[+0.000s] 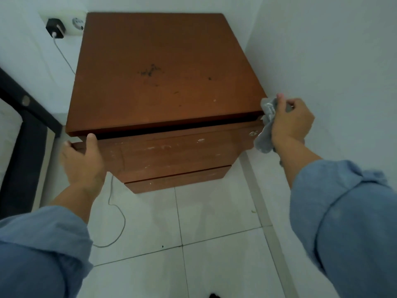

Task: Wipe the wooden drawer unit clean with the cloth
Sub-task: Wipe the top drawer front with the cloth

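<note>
Brown wooden drawer unit stands at twelve o'clock. Left hand clasps its top drawer's corner, likely bracing it, while right hand, at three o'clock, clutches a crumpled grey cloth against the front corner.

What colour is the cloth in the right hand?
Grey cloth; the head view shows it best.

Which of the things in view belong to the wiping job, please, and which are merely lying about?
Job: brown wooden drawer unit; crumpled grey cloth, gripped by right hand; left hand holding the top drawer's corner.

Lying about: black charger in white wall socket; thin grey cable.
</note>
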